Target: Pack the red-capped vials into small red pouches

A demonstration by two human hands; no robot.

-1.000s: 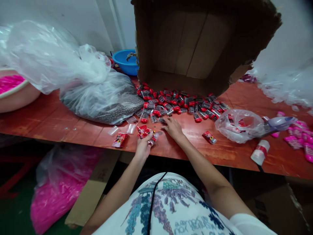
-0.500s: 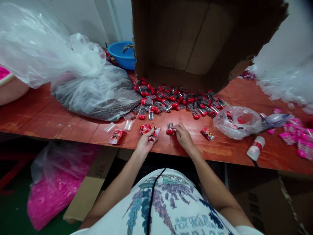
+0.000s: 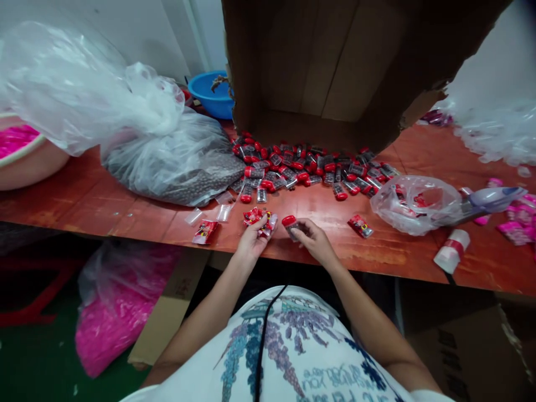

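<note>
My left hand (image 3: pixel 251 237) is closed on several small red printed packets (image 3: pixel 256 216) just above the table's front edge. To its right, my right hand (image 3: pixel 313 239) grips a small clear container with a red cap (image 3: pixel 288 221), cap end up and tilted. Dark contents show through its clear wall. One red packet (image 3: pixel 206 231) lies left of my left hand, and another red packet (image 3: pixel 360 226) lies right of my right hand. Behind both hands spreads a pile of similar red-capped containers (image 3: pixel 301 167).
A large cardboard box (image 3: pixel 310 67) stands open behind the pile. At left are a clear bag of dark beads (image 3: pixel 167 167) and a blue basin (image 3: pixel 209 95). A clear bag with red packets (image 3: pixel 419 206) and a white roll (image 3: pixel 452 250) lie right on the red table (image 3: pixel 397 254).
My right hand has turned the red-capped container, so its red cap now points up and away instead of toward me. My left hand keeps its packets. The view has shifted slightly.
</note>
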